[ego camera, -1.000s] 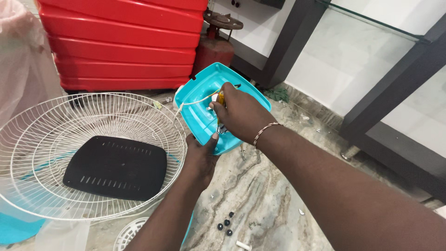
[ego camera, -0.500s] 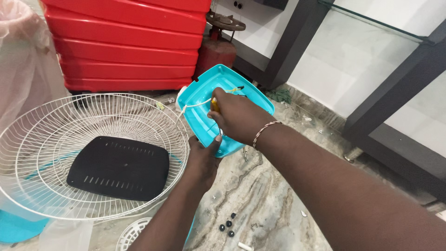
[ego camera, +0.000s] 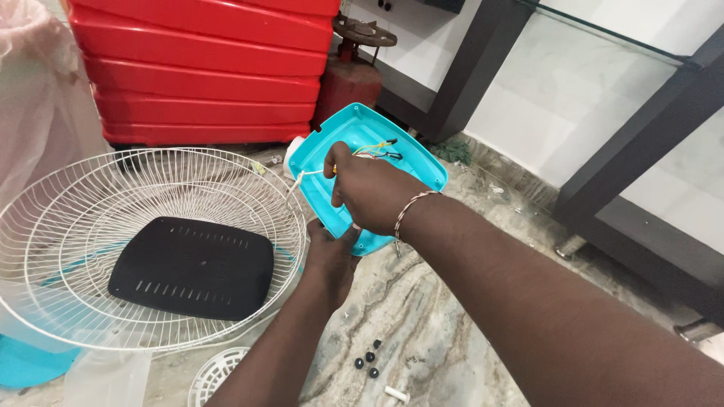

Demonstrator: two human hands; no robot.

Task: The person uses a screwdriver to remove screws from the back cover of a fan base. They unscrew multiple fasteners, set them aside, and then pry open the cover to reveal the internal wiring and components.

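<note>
A turquoise plastic base shell [ego camera: 411,162] stands tilted over the marble floor, its hollow side towards me, with a white cord [ego camera: 313,173] and thin coloured wires [ego camera: 381,151] inside. My left hand [ego camera: 332,256] grips its lower edge from beneath. My right hand [ego camera: 369,192] is closed around a screwdriver with a yellow handle, mostly hidden by the fingers, pressed into the shell. A bead bracelet sits on my right wrist.
A white wire fan guard [ego camera: 90,196] lies at the left with a black vented plate [ego camera: 192,267] on it. Small black caps [ego camera: 366,360] and bits lie on the floor. Red plastic stack [ego camera: 196,68] and a red gas cylinder [ego camera: 351,75] stand behind. Dark shelf frame [ego camera: 641,143] at right.
My right hand has turned and slid left over the screwdriver, hiding more of its handle. The shell stays held by my left hand.
</note>
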